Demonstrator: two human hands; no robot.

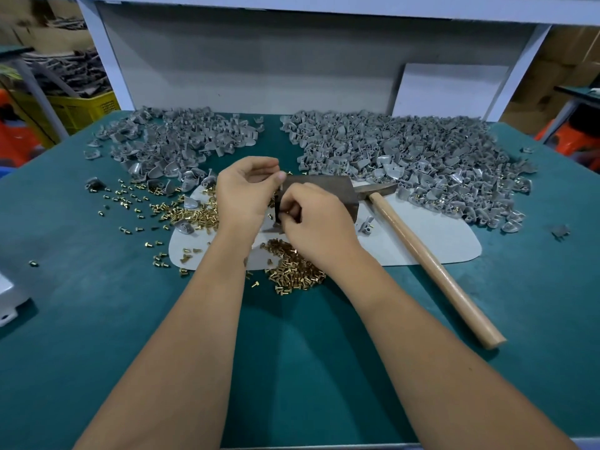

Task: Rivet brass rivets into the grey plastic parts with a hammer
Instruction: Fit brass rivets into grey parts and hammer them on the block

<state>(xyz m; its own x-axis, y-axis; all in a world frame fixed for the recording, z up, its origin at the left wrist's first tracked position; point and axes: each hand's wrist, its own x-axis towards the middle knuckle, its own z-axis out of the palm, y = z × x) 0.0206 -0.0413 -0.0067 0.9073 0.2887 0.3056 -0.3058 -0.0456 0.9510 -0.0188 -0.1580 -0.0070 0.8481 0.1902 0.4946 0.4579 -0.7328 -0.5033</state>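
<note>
Green table mat (pixel 97 319) fills lower frame. Grey plastic parts: right pile (pixel 415 157) upper right, left pile (pixel 175 138) upper left. Hammer (pixel 428 254) lies untouched, right of centre. Metal block (pixel 328 190) at centre. Left hand (pixel 243 193) and right hand (pixel 315 219), fingers curled, meet there; pinched item too small to identify. Brass rivets (pixel 292 271) scattered just below hands.

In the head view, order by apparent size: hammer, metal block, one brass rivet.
1. hammer, longest with its wooden handle.
2. metal block, partly hidden by the hands.
3. one brass rivet, tiny.
</note>
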